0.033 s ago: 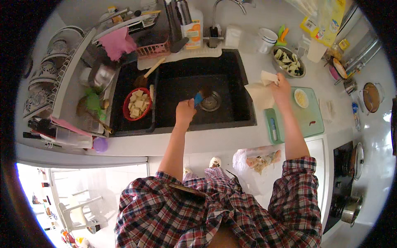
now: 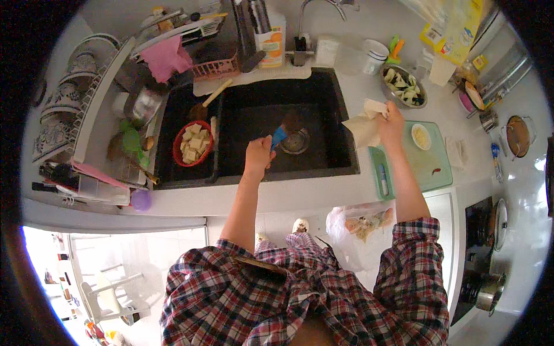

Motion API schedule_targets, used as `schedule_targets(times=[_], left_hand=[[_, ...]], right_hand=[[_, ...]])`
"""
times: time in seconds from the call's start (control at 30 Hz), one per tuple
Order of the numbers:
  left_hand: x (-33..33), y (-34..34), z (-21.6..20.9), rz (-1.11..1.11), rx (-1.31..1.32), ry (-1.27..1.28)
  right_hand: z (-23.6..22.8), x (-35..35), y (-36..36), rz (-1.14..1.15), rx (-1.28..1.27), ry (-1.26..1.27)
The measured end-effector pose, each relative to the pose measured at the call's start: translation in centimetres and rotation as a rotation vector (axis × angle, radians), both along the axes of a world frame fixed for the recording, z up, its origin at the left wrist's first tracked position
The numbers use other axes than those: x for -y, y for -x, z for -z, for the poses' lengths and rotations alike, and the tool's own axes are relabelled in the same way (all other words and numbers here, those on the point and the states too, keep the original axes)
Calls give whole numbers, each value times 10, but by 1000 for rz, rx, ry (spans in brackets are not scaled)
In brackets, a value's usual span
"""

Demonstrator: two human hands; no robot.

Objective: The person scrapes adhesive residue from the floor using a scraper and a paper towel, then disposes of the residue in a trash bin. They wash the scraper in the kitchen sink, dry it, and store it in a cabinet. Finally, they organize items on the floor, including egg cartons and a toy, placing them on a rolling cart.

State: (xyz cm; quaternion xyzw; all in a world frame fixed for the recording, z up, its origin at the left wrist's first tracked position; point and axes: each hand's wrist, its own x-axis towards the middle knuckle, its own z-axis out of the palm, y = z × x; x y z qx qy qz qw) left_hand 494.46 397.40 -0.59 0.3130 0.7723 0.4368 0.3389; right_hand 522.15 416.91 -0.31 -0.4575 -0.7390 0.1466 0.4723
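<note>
Over the black sink (image 2: 254, 167), my left hand (image 2: 259, 155) is closed around a blue-handled tool (image 2: 279, 136). The tool's far end looks dark against the basin, so its kind is unclear. My right hand (image 2: 393, 124) grips a pale sheet, like a paper towel (image 2: 365, 131), above the counter right of the sink. Beneath my right forearm lies a light green cutting board (image 2: 435, 167). On it are a small white bowl of chopped pale pieces (image 2: 421, 137), a small red piece (image 2: 437, 170) and a knife-like thing with a pale blue handle (image 2: 384, 180).
A red basket of white tofu-like cubes (image 2: 195, 144) sits in the left basin, near a wooden-handled brush (image 2: 216, 94). At the back right stands a metal bowl of cut eggplant (image 2: 402, 86). The dish rack (image 2: 109, 86) borders the left side; the faucet (image 2: 300, 29) is behind.
The blue-handled tool has swung slightly up and away, showing more of its handle. The sheet in my right hand has shifted a little.
</note>
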Motion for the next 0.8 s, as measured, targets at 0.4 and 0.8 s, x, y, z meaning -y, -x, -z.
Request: schedule_targets(times=[0.4,0.8], left_hand=[[38,-1,-19,-11,750,-261],[44,-2,-47,83,394,-278]], right_hand=[[-27,81,124,-262,-184,-11],[-41,102,140,-590,454,-316]])
